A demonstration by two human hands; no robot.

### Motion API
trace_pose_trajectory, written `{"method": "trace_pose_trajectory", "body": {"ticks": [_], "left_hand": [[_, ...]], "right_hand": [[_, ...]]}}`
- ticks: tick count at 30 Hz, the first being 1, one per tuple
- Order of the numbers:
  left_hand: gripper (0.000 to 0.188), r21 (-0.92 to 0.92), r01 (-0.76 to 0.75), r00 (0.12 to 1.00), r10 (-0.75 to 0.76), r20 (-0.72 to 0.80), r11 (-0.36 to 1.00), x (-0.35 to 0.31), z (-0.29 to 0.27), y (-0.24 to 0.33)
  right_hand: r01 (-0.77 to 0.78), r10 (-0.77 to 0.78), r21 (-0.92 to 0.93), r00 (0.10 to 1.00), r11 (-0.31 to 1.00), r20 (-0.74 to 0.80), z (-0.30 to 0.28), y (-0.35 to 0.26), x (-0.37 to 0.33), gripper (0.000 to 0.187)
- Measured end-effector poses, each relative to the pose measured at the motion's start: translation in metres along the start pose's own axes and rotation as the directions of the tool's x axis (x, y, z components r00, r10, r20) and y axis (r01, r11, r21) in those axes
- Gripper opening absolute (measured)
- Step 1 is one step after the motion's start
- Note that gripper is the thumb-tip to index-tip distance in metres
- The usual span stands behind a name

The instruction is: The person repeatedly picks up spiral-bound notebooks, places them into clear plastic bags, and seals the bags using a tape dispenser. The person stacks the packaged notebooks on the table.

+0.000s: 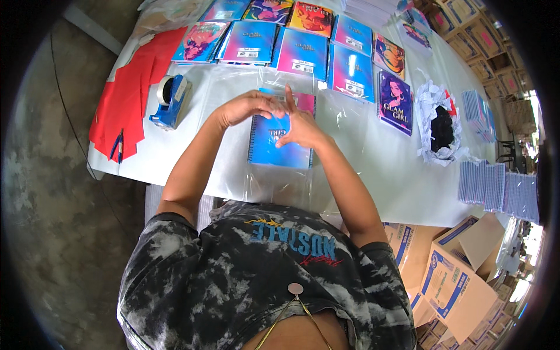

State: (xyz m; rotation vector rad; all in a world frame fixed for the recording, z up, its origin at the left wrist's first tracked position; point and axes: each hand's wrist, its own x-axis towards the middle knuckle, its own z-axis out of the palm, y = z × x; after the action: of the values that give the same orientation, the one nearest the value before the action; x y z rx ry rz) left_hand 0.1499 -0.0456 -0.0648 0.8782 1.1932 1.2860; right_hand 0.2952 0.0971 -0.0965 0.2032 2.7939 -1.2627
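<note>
A spiral-bound notebook (268, 140) with a blue and pink cover lies in front of me on a sheet of clear plastic film (239, 175). Both hands are held over its upper half. The fingers of my left hand (252, 108) are bent and pressed together, pointing right; whatever they pinch, if anything, is too small to make out. Close against them is my right hand (303, 127), its index finger pointing away from me and its thumb stretched apart toward the left. Nothing shows between that thumb and finger.
A blue tape dispenser (170, 102) stands left, near red sheets (125, 105) with small cutters (118, 146) on them. Rows of notebooks (300, 51) line the far side. Right are a crumpled-paper nest (429, 125) holding something black, notebook stacks (496, 185) and open cartons (452, 286).
</note>
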Motion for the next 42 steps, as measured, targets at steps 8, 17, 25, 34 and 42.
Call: {"method": "trace_pose_trajectory", "body": {"ticks": [8, 17, 25, 34, 42], "left_hand": [[0.044, 0.662, 0.442, 0.894, -0.358, -0.269, 0.605, 0.017, -0.002, -0.016], [0.070, 0.802, 0.587, 0.665, -0.501, -0.554, -0.108, -0.001, -0.002, 0.018], [0.099, 0.478, 0.698, 0.463, 0.174, -0.869, 0.533, 0.014, -0.006, -0.053], [0.077, 0.193, -0.150, 0.627, 0.245, -0.740, 0.970, -0.023, 0.056, -0.040], [0.050, 0.500, -0.199, 0.549, 0.518, -0.656, 0.843, -0.040, 0.062, -0.006]], "right_hand": [[0.022, -0.021, -0.036, 1.000, 0.999, 0.021, -0.004, -0.007, 0.000, 0.140], [-0.027, 0.033, -0.077, 0.997, 0.997, 0.071, -0.005, -0.005, -0.001, 0.140], [-0.080, 0.044, -0.143, 0.969, 0.986, -0.243, -0.004, 0.007, -0.012, 0.129], [0.381, 0.238, 0.770, 0.798, 0.512, -0.553, 0.010, 0.007, -0.040, 0.083], [0.438, 0.191, 0.606, 0.685, 0.664, -0.703, -0.009, -0.051, -0.035, 0.057]]}}
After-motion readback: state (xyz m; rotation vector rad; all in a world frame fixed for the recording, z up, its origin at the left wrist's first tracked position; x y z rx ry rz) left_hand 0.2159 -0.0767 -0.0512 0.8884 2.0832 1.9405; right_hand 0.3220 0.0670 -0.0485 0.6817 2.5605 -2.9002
